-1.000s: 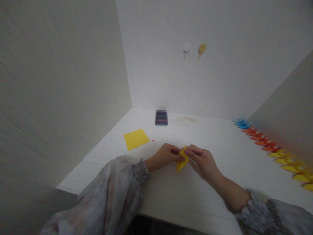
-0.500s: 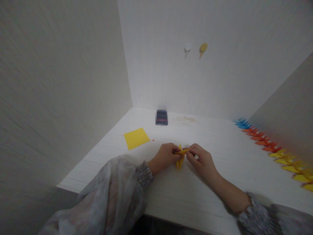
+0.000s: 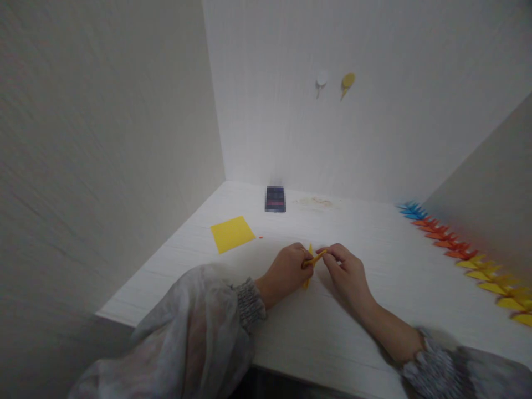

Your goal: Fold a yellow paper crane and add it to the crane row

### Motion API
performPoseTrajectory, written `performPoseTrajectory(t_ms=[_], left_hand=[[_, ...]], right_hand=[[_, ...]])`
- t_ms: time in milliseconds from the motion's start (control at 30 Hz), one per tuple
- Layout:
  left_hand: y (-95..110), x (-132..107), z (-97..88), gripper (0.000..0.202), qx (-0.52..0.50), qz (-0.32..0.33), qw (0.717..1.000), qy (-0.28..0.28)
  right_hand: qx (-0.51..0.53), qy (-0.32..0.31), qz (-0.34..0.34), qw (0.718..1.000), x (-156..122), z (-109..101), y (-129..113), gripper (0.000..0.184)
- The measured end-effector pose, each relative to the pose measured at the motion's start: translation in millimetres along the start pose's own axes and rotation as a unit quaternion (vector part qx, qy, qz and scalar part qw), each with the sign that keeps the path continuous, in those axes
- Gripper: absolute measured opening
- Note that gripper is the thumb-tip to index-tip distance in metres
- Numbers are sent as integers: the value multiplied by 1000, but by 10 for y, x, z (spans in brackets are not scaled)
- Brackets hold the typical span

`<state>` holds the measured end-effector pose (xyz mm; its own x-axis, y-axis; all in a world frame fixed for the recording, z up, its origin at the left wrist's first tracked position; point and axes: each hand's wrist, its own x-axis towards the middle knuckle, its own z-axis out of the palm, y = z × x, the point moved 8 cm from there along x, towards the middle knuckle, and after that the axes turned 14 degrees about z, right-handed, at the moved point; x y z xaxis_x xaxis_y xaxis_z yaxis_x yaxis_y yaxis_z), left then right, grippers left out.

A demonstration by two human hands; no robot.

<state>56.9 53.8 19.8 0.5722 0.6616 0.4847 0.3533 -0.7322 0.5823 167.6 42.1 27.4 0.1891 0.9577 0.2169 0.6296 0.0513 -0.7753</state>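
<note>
A yellow folded-paper crane [image 3: 317, 258] is held just above the white table [image 3: 357, 343]. My left hand [image 3: 288, 271] is closed around its body, and thin folded points stick out above and below the fingers. With thumb and forefinger, my right hand [image 3: 348, 272] pinches the tip of the crane's narrow strip that points right. Part of the crane is hidden behind my left fingers. To the left of my hands lies a flat yellow paper sheet [image 3: 233, 234], with a tiny red scrap [image 3: 261, 238] beside its right corner.
Along the right side runs a row of paper cranes: blue ones [image 3: 412, 210] at the back, orange-red ones [image 3: 446, 239], then yellow ones [image 3: 499, 285] nearer. A dark blurred object [image 3: 275, 199] stands by the back wall. Two hooks, one white [image 3: 321, 80], one yellow [image 3: 348, 81], are on that wall.
My left hand has turned and shifted slightly right with the crane. My right hand has moved a little right, still at the strip's tip, and more of that strip shows between the hands.
</note>
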Motion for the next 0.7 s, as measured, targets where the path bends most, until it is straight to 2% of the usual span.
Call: performPoseTrajectory(t_ms=[100, 200, 267, 333, 433, 500, 700], left_hand=[[-44, -11, 25, 14, -23, -21, 1000, -5], [-172, -50, 78, 14, -76, -76, 994, -13], [-264, -88, 129, 16, -146, -125, 981, -14], [-308, -121, 192, 20, -244, -163, 956, -14], [-279, -144, 258, 22, -376, -190, 907, -12], [-245, -152, 273, 21, -420, -197, 886, -13], [-223, -168, 277, 21, -432, -208, 877, -23]], right_hand=[[29, 11, -6, 999, 3, -44, 6, 18], [84, 15, -19, 996, 1, -109, 0, 19], [118, -14, -30, 992, -2, -102, -10, 20], [145, -69, -36, 986, -12, -37, -20, 20], [181, -156, -21, 971, -40, 96, -4, 19], [204, -190, -2, 960, -57, 156, 20, 20], [274, -195, 62, 940, -50, 191, 116, 18]])
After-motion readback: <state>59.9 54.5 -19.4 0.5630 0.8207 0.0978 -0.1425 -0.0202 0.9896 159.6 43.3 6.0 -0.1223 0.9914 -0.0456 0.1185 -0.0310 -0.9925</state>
